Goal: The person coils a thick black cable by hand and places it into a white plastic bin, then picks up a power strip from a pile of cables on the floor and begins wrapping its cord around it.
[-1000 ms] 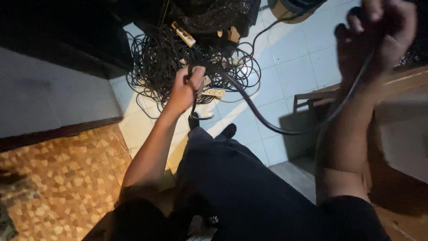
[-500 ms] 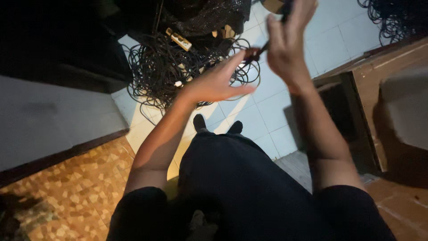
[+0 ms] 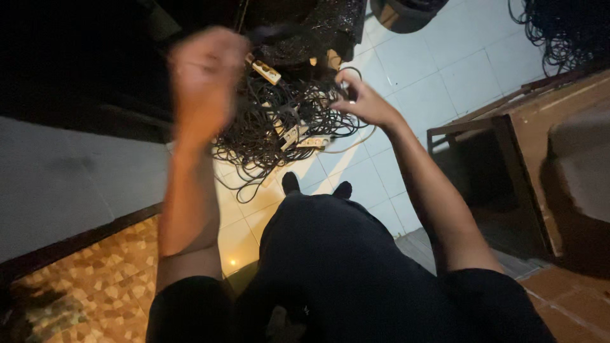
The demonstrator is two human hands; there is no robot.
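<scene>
A tangled pile of black cables lies on the white tiled floor in front of my feet, with white power strips mixed in. My left hand is raised over the pile's left side. It is blurred and closed like a fist, and a black cable runs out of it to the right. My right hand is stretched to the pile's right edge, its fingers pinched on a black cable there.
A brown wooden frame and cabinet stand on the right. A second heap of cables lies at the top right, and a dark round object at the top. A grey ledge and patterned brown floor are on the left.
My left hand has risen from the pile to the upper left. My right hand has dropped from high on the right down to the pile's right edge.
</scene>
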